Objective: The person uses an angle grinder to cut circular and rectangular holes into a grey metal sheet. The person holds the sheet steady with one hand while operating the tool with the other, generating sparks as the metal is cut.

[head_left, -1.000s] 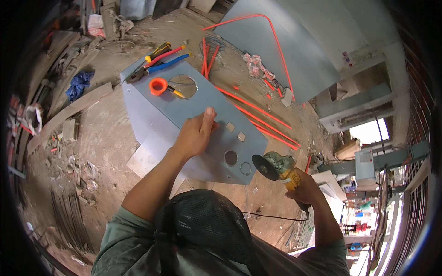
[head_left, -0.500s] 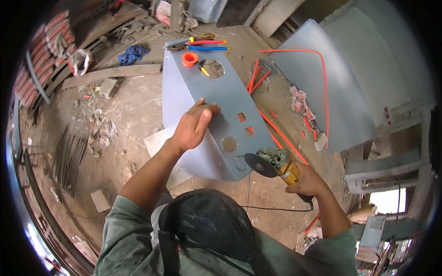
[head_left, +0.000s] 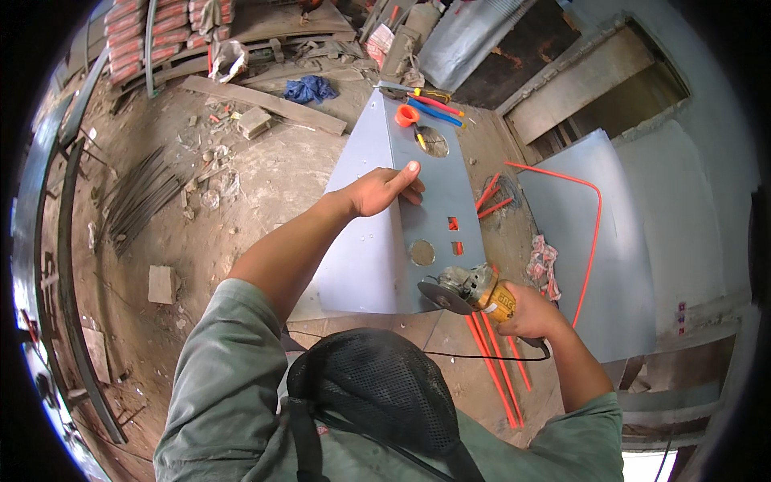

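A grey sheet-metal box (head_left: 361, 265) has round and square cutouts in its top panel. My left hand (head_left: 385, 191) rests on its upper edge, fingers bent onto the panel, thumb raised apart, gripping no tool. My right hand (head_left: 522, 313) is wrapped round a yellow angle grinder (head_left: 498, 300), whose dark disc (head_left: 444, 292) hangs over the near end of the panel, below a round hole (head_left: 422, 252); whether it touches is unclear. At the far end lie red and blue pliers (head_left: 436, 112), an orange ring (head_left: 406, 116) and a yellow-tipped tool (head_left: 420, 140).
Orange tubes (head_left: 494, 369) lie right of the box, near a large grey sheet (head_left: 622, 233). A black cord (head_left: 490, 356) runs from the grinder. A plank (head_left: 265, 104), a blue bag (head_left: 309, 89), rods (head_left: 140, 205) and stacked sacks (head_left: 136, 40) are at left and back.
The view has swung round, so the box appears farther right and more upright. The grinder's disc has moved left over the panel's near end. My left hand stays on the box's edge.
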`<action>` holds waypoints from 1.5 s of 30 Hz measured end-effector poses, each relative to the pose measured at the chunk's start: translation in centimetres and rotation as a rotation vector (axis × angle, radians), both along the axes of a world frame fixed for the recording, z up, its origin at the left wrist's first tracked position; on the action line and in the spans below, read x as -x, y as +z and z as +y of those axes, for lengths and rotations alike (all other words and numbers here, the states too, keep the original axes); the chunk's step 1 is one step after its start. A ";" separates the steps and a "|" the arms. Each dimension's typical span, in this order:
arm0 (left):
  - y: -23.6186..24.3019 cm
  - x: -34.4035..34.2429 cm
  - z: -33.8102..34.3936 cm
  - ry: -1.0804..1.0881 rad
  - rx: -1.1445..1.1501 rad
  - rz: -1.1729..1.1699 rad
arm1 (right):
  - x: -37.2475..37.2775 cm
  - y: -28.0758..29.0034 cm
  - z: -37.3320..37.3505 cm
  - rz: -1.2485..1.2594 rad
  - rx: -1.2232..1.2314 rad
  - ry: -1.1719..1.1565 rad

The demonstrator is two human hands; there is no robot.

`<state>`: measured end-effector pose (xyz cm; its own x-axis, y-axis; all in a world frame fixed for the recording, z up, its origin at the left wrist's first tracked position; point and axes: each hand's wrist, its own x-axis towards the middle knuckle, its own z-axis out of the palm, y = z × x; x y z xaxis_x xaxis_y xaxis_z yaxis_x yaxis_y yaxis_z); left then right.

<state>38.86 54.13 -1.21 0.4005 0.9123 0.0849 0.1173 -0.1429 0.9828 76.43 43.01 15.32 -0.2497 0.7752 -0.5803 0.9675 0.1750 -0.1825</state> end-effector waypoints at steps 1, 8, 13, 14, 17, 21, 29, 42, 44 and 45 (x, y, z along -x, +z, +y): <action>0.1 -0.1 -0.2 0.008 -0.009 0.008 | 0.1 0.1 0.1 -0.006 -0.005 0.024; 0.3 0.3 -1.0 0.043 -0.022 0.003 | 0.9 0.1 0.6 0.019 -0.001 0.093; 0.7 1.0 -0.4 -0.010 0.036 0.003 | -0.4 -1.4 1.3 -0.050 -0.010 0.058; 0.8 1.0 -0.3 -0.009 0.041 0.032 | -0.9 -1.7 1.5 0.043 0.033 0.014; 1.1 1.3 -0.1 -0.041 0.014 0.069 | -1.6 -2.7 1.7 -0.002 -0.060 0.103; 1.4 1.6 0.1 -0.068 0.026 0.076 | -0.9 -1.7 0.9 -0.079 -0.051 0.123; -0.5 0.5 -1.3 0.041 -0.032 -0.051 | -1.6 1.5 -2.8 0.057 -0.122 -0.069; -0.6 -0.8 -2.1 0.145 -0.139 0.054 | -2.8 -4.9 -13.7 0.896 -0.033 -0.871; 0.1 -1.4 -2.2 0.180 -0.193 0.110 | -2.9 -6.0 -15.1 0.974 -0.034 -0.938; 0.6 -1.7 -2.2 0.172 -0.235 0.178 | -2.9 -6.6 -15.7 1.008 -0.033 -0.974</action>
<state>40.58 51.97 -0.56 0.2701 0.9316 0.2433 0.3263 -0.3262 0.8872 79.34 27.30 8.71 0.0963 0.8855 -0.4545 0.1584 -0.4644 -0.8713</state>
